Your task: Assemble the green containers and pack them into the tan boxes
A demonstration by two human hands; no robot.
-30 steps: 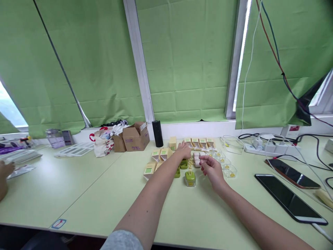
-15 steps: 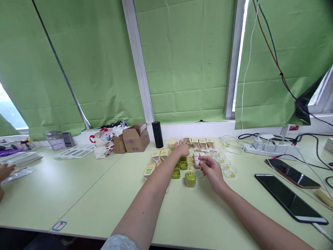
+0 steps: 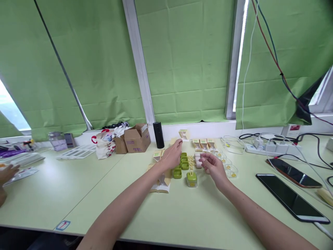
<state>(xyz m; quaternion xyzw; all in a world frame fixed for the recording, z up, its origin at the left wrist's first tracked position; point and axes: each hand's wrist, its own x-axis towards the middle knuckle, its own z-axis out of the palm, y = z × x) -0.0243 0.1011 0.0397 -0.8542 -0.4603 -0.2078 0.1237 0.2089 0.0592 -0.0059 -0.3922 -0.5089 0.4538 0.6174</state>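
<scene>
My left hand (image 3: 172,154) is closed on a small cream box (image 3: 184,134) with a window, lifted above the rows of parts. My right hand (image 3: 212,166) hovers beside the pale pink pieces (image 3: 198,160), its fingers curled; whether it holds anything is too small to tell. Between the hands lie green square trays (image 3: 185,165) and small yellow pieces (image 3: 191,160). In front stands a clear case with a green lid (image 3: 191,178). Clear cups (image 3: 231,170) sit right of my right hand, more cream boxes (image 3: 203,144) behind. Opened cartons (image 3: 161,185) lie under my left forearm.
A black cylinder (image 3: 158,135), a cardboard box (image 3: 137,138) and a cloth bag (image 3: 104,146) stand at the back. Two phones (image 3: 291,197) and a power strip (image 3: 270,149) with cables lie right. Another person's hand (image 3: 7,173) is at the far left.
My left hand has moved left and nearer, raising a cream box from the back row. My right hand has barely shifted. The cartons beneath my left forearm show more.
</scene>
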